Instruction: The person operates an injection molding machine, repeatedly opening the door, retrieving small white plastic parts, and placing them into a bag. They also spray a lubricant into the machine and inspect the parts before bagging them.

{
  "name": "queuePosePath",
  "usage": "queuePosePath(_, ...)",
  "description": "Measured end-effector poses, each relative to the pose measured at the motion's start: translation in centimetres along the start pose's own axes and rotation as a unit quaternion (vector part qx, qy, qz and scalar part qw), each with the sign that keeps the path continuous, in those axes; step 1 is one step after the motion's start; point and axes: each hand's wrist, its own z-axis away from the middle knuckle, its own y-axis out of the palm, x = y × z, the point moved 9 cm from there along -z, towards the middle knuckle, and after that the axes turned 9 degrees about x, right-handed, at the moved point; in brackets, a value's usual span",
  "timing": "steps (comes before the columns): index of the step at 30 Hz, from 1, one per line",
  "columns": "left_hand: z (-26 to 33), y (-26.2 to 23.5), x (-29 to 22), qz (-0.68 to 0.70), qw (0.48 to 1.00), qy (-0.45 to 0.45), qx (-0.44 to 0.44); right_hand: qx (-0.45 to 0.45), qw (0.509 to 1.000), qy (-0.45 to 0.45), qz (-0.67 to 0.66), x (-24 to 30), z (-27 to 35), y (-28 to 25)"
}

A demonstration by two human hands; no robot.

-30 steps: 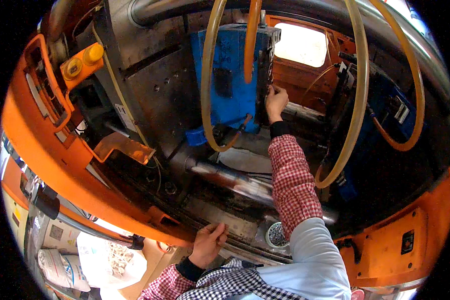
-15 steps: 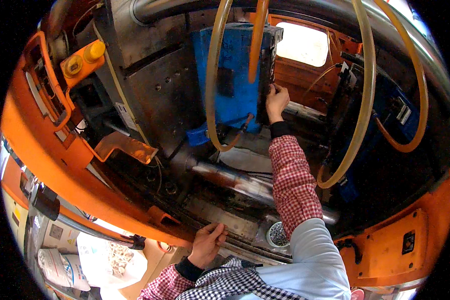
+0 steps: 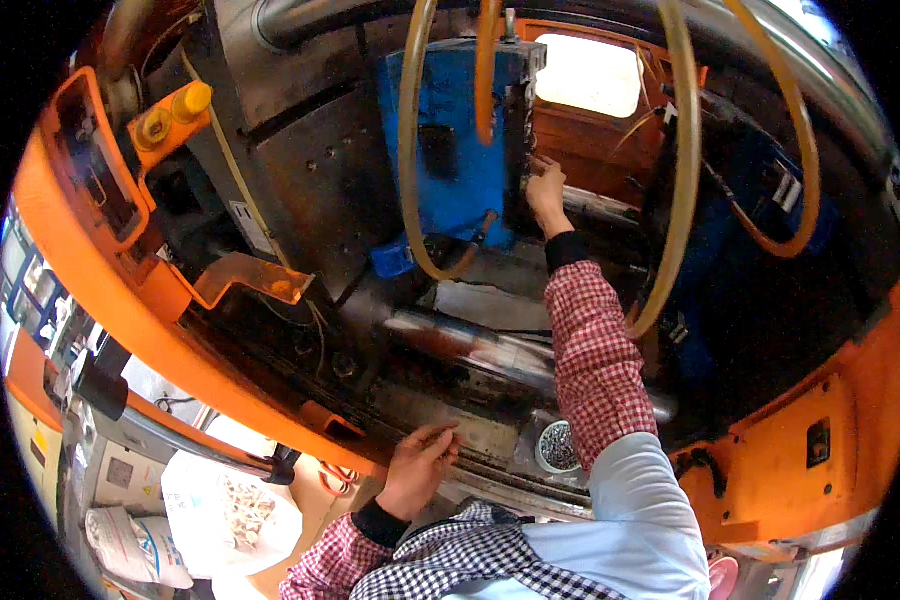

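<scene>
My right hand reaches far into the machine, at the dark inner face of a blue mould block. Its fingers are bent together at that face; whatever they may hold is too small to make out. Nearer to me, my left hand is beside the machine's front ledge, fingers partly stretched and apart, with nothing visible in it. Below my right forearm stands a small white tub of grey, speckled small pieces. A second blue mould half sits in shadow on the right.
Looped yellowish hoses hang around my right arm. A shiny steel bar crosses below it. An orange door frame curves along the left, and an orange panel stands right. Outside, a white bag holds pale pieces near orange-handled scissors.
My view has shifted, and the mould and hoses appear farther left. My right hand stays at the mould face, a finger now stretched toward it. My left hand's fingers have opened out.
</scene>
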Motion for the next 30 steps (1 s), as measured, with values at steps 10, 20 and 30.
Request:
queuePosePath(10,-3.2,3.5,-1.7,0.030,0.993,0.054,0.103,0.416,0.890,-0.175,0.060,14.8,30.9,1.3)
queuePosePath(20,-3.7,1.9,-1.3,0.061,0.995,0.052,0.064,0.073,0.979,-0.185,0.033,14.1,22.2,-4.3)
queuePosePath(30,-0.2,2.4,-0.4,-0.033,0.994,0.022,0.105,-0.229,0.971,-0.064,0.016,6.2,0.9,-3.9)
